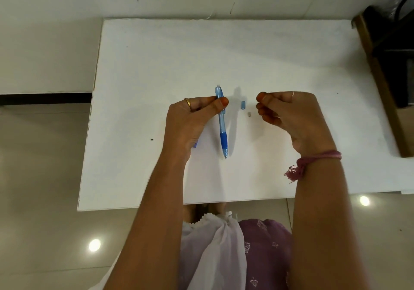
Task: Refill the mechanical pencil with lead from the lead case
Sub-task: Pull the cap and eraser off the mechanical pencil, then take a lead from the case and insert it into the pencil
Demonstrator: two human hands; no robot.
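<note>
The mechanical pencil (pixel 221 119) stands near the centre of the frame, roughly vertical in the picture, tip at the lower end and open top end at the upper. Its barrel is translucent blue with a darker blue grip section above the metal tip. The left hand (pixel 190 119) is clamped on the upper barrel between thumb and forefinger, with the wrist entering from the lower centre. A ring sits on one finger of this hand.

Just right of the pencil, a small translucent blue cap (pixel 243 105) lies on the white worktop (pixel 246 50), and a small grey eraser piece (pixel 249 114) lies beside it. A blue object, partly hidden, shows under the left palm.

The right hand (pixel 286 115) hovers at centre right, fingers curled with fingertips drawn together; whether they pinch a lead cannot be told. A pink thread bracelet (pixel 313 158) circles the right wrist.
</note>
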